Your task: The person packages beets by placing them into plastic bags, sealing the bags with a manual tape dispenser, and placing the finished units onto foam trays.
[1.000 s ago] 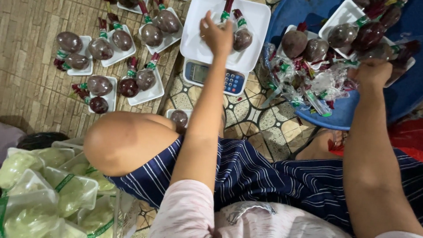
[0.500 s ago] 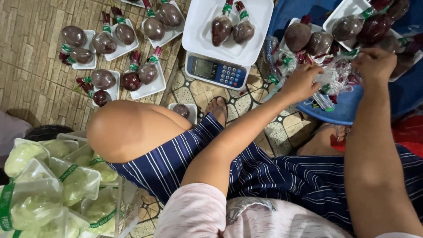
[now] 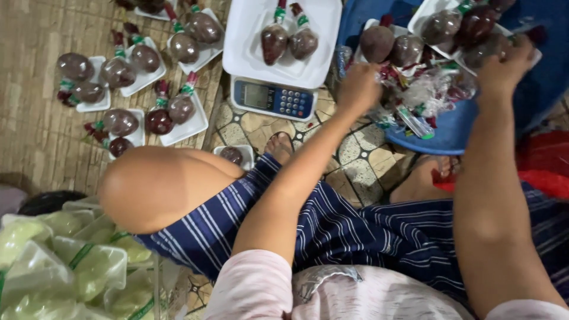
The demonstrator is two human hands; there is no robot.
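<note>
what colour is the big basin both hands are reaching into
Blue basin, seen in the head view.

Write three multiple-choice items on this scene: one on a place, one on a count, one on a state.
1. Where is the left hand?
A. On the scale's keypad
B. At the edge of the blue tub, among wrapped bags
C. On the knee

2. How many bagged dark beets lie on the scale tray?
A. Two
B. Four
C. None

3. The scale display looks:
A. Cracked
B. Covered by a bag
C. Uncovered, in plain view

Answers: 1 B, the hand sits at the tub rim. 2 A, two beets lie side by side. 3 C, nothing lies over it.
</note>
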